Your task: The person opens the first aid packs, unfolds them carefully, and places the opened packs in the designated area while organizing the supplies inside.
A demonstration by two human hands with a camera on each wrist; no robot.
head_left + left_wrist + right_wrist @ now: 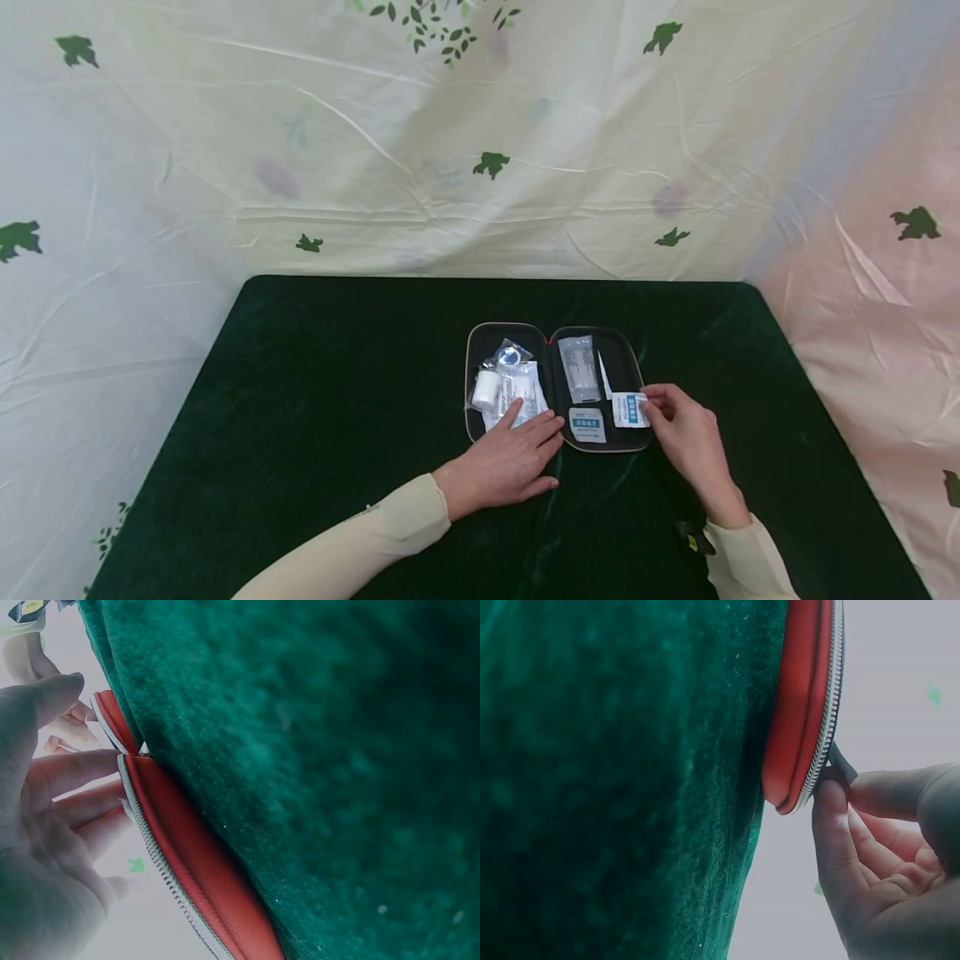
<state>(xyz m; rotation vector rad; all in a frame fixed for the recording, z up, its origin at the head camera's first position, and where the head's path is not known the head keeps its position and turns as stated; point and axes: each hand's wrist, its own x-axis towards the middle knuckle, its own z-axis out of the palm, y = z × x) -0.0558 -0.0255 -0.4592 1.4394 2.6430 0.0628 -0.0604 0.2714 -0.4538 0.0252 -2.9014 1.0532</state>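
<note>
Right hand (688, 437) pinching white packet (628, 410), four o'clock in open case (621, 364); left hand (504, 467) spread at its seven o'clock; I'd say a loose pinch could land packet askew

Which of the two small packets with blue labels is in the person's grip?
The rightmost packet, pinched in the right hand's grip at the outer edge of the case; the other packet lies untouched, nearer the case's middle.

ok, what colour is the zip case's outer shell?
Red. The outer shell shows best in the left wrist view.
</note>
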